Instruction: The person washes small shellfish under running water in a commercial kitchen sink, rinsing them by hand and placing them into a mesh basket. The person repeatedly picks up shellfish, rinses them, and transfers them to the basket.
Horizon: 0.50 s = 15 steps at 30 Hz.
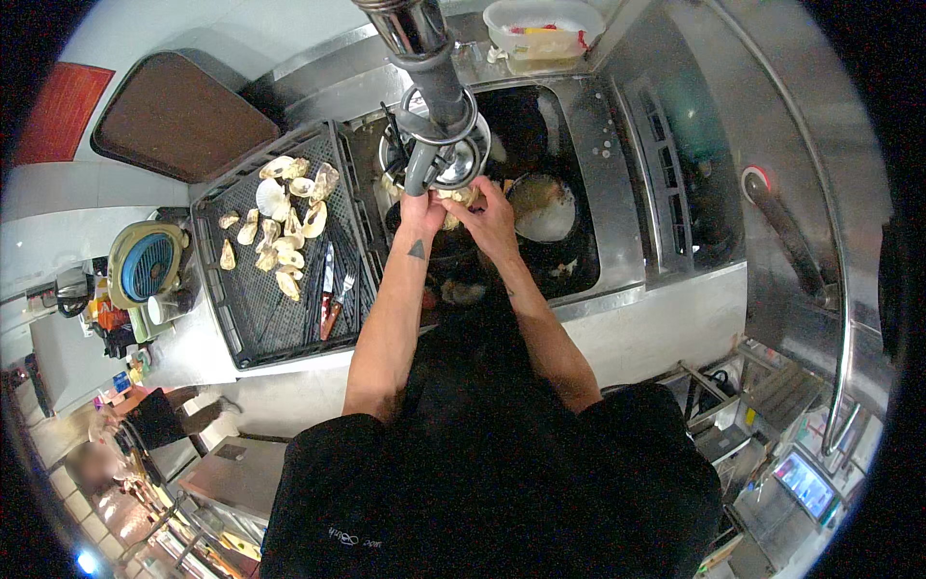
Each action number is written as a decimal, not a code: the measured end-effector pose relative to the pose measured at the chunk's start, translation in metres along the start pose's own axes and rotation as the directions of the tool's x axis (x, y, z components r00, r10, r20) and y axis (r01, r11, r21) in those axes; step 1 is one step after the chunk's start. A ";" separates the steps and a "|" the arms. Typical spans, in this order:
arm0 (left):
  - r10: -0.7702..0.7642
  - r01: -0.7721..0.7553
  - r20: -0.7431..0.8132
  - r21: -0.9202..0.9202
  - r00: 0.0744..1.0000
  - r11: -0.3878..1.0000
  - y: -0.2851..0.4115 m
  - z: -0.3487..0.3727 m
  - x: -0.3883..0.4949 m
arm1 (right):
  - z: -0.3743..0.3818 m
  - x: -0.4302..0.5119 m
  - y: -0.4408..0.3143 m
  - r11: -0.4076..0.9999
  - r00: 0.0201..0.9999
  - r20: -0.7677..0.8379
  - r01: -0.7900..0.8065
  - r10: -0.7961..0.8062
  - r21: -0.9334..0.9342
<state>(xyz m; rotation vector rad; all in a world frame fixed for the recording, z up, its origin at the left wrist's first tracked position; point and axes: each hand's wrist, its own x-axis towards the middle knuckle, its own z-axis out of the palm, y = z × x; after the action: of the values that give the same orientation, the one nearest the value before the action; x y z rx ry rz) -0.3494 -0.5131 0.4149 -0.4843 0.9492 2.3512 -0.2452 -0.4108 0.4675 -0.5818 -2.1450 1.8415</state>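
Over a stainless-steel sink [621, 239], my left hand [422, 216] and my right hand [493, 221] hold a pale shell [456, 195], apparently an oyster shell, between their fingers. The grey spray head [419, 168] of a pre-rinse tap hangs just above it and covers part of my left hand. Behind the tap, a metal pot [480, 137] is partly hidden. A round dish or pan [542, 208] lies in the dark basin, right of my right hand. To the left, a black plastic crate [224, 318] carries several oyster shells [289, 257] and a white scallop shell [272, 199].
In the crate also lie black chopsticks [352, 253], a knife [328, 279] and a fork [347, 284] with wooden handles. A brown tray [184, 116] leans on the wall. A translucent tub [542, 51] stands behind the sink. Someone else [155, 420] is at lower left.
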 end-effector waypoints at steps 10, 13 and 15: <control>-0.049 0.055 -0.047 0.142 0.998 0.988 -0.011 -0.004 -0.009 | 0.005 0.031 -0.013 0.862 0.946 -0.041 0.274 -0.321 -0.427; -0.062 0.065 -0.023 0.239 0.998 0.969 -0.001 0.004 -0.010 | -0.008 0.026 -0.005 0.972 0.972 -0.044 -0.228 0.231 0.058; -0.078 0.078 -0.016 0.348 0.997 0.934 0.003 0.012 -0.014 | -0.021 0.021 0.003 0.915 0.934 -0.126 -0.289 0.334 0.282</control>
<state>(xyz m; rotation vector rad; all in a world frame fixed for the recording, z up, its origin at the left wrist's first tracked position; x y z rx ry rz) -0.3423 -0.5117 0.4315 -0.3733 1.2916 2.0501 -0.2546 -0.3824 0.4665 -1.0288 -1.7396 2.1025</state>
